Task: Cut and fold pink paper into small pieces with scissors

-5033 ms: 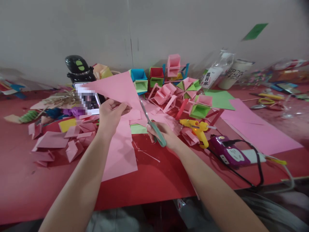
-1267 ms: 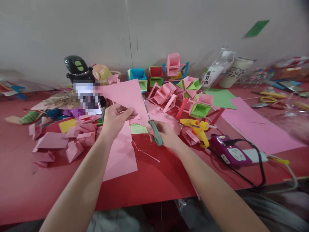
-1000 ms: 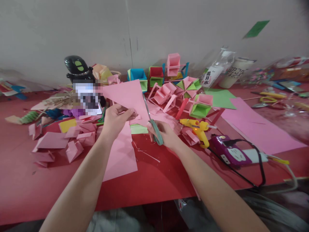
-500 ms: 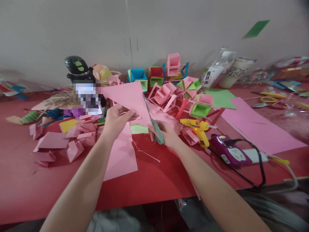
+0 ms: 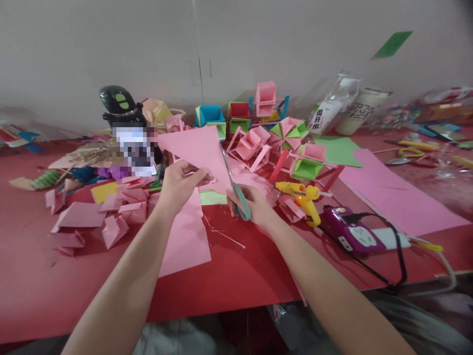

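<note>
Held only by the pinching left hand, the pink sheet could sag, skewing the scissors the right hand grips.

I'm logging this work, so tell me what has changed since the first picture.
The pink triangular paper and left hand shifted right and slightly down in the view. Nothing was taken up or let go; the right hand still holds the scissors. The glue gun stayed put.
</note>
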